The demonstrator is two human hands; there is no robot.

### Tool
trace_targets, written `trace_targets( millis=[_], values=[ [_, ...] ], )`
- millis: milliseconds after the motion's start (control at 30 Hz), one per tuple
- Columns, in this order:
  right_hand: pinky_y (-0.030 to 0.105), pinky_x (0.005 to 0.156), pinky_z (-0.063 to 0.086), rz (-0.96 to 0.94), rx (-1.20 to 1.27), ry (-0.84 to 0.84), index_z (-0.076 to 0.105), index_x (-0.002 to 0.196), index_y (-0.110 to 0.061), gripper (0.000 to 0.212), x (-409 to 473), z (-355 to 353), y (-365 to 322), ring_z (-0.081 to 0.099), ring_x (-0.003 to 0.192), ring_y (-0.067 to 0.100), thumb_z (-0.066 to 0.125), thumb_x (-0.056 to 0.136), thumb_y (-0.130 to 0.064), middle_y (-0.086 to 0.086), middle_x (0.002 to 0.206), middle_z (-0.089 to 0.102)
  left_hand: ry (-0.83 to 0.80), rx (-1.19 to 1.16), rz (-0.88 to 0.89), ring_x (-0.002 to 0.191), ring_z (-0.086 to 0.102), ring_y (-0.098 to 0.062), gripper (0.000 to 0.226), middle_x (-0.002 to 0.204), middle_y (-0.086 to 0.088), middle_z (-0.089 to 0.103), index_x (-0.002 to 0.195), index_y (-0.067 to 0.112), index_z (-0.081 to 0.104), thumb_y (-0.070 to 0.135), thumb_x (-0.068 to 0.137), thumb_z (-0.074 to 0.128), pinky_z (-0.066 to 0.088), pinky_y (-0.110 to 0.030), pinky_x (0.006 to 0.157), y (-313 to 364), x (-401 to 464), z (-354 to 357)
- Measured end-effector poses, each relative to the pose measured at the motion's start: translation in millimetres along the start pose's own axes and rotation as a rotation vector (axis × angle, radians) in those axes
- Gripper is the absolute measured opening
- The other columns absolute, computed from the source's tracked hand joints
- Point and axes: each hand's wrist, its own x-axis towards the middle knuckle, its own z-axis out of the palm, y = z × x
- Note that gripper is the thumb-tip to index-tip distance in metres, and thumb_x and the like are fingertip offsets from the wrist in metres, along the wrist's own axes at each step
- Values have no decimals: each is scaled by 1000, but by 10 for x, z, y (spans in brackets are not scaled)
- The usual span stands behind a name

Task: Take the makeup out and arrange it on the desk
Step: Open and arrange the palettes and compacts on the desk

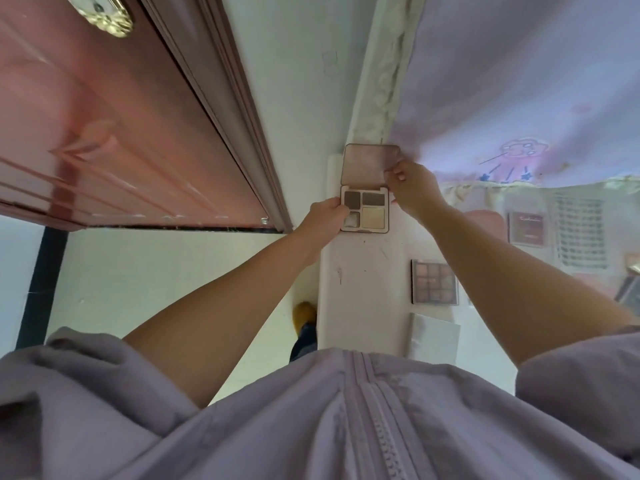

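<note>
While both hands hold the small palette over the desk's far left corner, the entries run left to right:
Door (pixel 104 133): pink, left of the desk, apart from it.
Left hand (pixel 325 218): fingers curled, thumb on top, pinching the tray's left edge.
Small palette (pixel 365 209): four pans, open, held at the desk (pixel 360 271) far left corner.
Lid (pixel 369 164): upright, mirrored.
Right hand (pixel 414 188): fingertips pinching the lid's right edge.
Nine-pan palette (pixel 434 282): flat, nearer, right of the left edge.
White box (pixel 433 337): at the near edge.
Step, judged: close or square the palette, then set it down.
Advice: steady the tray level; lower the lid slowly; place it parallel to the left edge, apart from the nine-pan palette.
</note>
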Motion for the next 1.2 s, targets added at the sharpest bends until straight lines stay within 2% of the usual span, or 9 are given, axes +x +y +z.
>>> trace_targets(
  millis=[133, 233, 300, 433, 600, 700, 833, 1033, 1200],
  values=[
    [42, 91, 51, 13, 34, -3, 53, 124, -5, 34, -173, -121, 79, 62, 100, 28, 50, 94, -21, 11, 113, 64, 20, 73, 23, 90, 41, -15, 21, 104, -3, 46, 104, 16, 55, 19, 89, 41, 34, -29, 83, 27, -111, 48],
    [38, 92, 52, -42, 29, -38, 58, 120, -10, 29, -486, -328, 205, 63, 100, 22, 50, 93, -18, 6, 114, 64, 183, 220, 77, 112, 45, -14, 41, 130, -3, 40, 136, 20, 41, 21, 96, 42, 37, -27, 93, 20, -391, 138],
    [31, 86, 52, -150, -19, -96, 63, 111, -12, 21, -829, -458, 371, 63, 93, 18, 51, 94, -15, 2, 104, 66, 261, 224, 156, 100, 52, -14, 37, 124, -4, 48, 132, 19, 45, 16, 96, 39, 43, -25, 83, -32, -645, 277],
    [24, 75, 46, -340, -261, -255, 65, 104, -13, 18, -1571, -532, 841, 59, 90, 19, 54, 93, -21, 2, 104, 61, -8, 243, 35, 77, 56, -12, 28, 98, -6, 62, 109, 10, 61, 6, 95, 37, 48, -27, 77, -324, -955, 739],
    [42, 90, 46, -586, -662, -357, 55, 110, -17, 51, -2025, -307, 1471, 53, 116, 32, 72, 73, -48, 11, 130, 52, -78, 380, 6, 101, 59, -20, 36, 113, -4, 65, 117, 13, 63, 8, 92, 38, 46, -30, 89, -669, -1109, 1251],
    [40, 73, 52, -626, -704, -320, 47, 97, -17, 64, -2048, -219, 1567, 62, 95, 35, 83, 52, -44, 14, 113, 61, -7, 287, -20, 104, 60, -22, 38, 115, -5, 66, 113, 16, 66, 7, 91, 37, 48, -36, 96, -708, -1150, 1336],
    [34, 86, 42, -605, -437, -276, 52, 105, -9, 47, -2053, -243, 1509, 48, 109, 32, 73, 67, -25, 12, 122, 51, 44, 135, -48, 101, 61, -23, 30, 110, -6, 67, 111, 14, 64, 12, 95, 39, 51, -34, 89, -684, -1211, 1310],
    [13, 71, 39, -564, 29, -314, 44, 99, -23, 34, -2147, -580, 1256, 45, 86, 6, 70, 77, -23, -16, 100, 43, -362, -643, -198, 104, 61, -28, 56, 118, -16, 63, 127, 12, 55, 52, 96, 32, 52, -41, 92, -652, -1423, 1328],
    [19, 80, 35, -576, -38, -248, 47, 100, -16, 37, -2151, -728, 1076, 44, 100, 12, 70, 80, -36, -4, 113, 46, -316, -623, -111, 94, 66, -19, 52, 105, -7, 68, 121, 17, 58, 52, 96, 29, 55, -37, 82, -491, -1482, 1605]
  ],
)
